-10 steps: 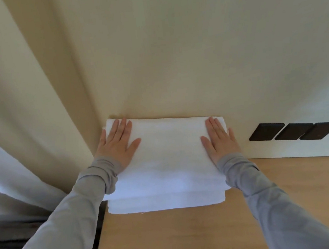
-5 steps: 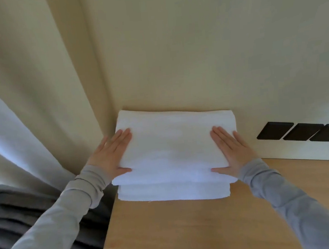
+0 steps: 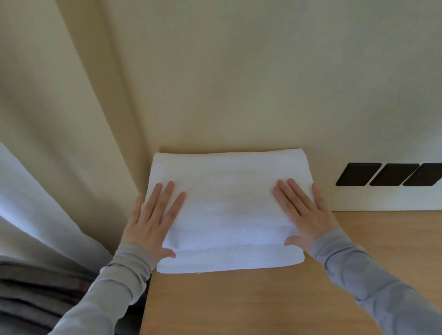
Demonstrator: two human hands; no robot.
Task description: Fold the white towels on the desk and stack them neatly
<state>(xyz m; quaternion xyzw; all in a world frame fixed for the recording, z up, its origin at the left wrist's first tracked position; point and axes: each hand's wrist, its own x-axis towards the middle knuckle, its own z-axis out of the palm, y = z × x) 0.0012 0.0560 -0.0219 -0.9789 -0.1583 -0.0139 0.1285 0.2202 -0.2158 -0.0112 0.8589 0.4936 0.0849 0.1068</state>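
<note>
The stack of folded towels (image 3: 231, 206) at the desk's far left corner is plain white, turning bluish in the shade of its near layers. The desk (image 3: 255, 312) is pale honey wood with a fine straight grain. The left sleeve (image 3: 93, 314) and right sleeve (image 3: 374, 287) are light grey, unpatterned. Beyond the far edge the wall (image 3: 259, 69) is cream, with three matte black plates (image 3: 395, 177). Left of the desk are a cream curtain (image 3: 35, 131) and something dark grey (image 3: 25, 307), perhaps ribbed upholstery.

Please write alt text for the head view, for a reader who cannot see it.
A person's left hand and right hand press flat on the ends of a stack of folded white towels at the back left corner of a wooden desk. Three black wall plates sit to its right.
</note>
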